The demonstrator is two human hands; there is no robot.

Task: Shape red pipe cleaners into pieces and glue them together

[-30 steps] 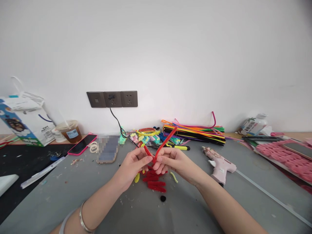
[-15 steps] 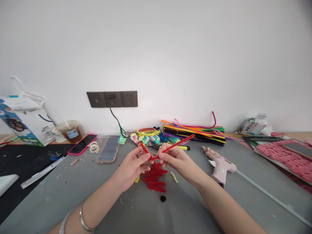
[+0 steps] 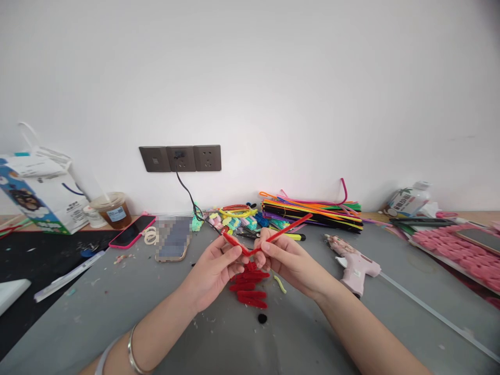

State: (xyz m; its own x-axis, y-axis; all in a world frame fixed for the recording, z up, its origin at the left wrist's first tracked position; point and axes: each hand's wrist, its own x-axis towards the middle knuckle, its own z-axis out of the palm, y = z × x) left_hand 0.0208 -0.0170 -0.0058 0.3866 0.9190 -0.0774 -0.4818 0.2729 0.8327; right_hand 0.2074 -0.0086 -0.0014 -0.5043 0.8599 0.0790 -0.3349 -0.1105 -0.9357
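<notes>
Red pipe cleaner (image 3: 289,228), one, pinched by two hands (image 3: 250,260).

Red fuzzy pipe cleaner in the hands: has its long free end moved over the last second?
Yes. The long end of the red pipe cleaner has swung right and down, farther from the dark wall sockets.

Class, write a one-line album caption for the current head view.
Two hands bend a red pipe cleaner above more red pieces.

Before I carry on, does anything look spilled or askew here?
No spill shows. The bottle leans by the wall, and pale scraps litter the mat, which looks untidy.
</notes>
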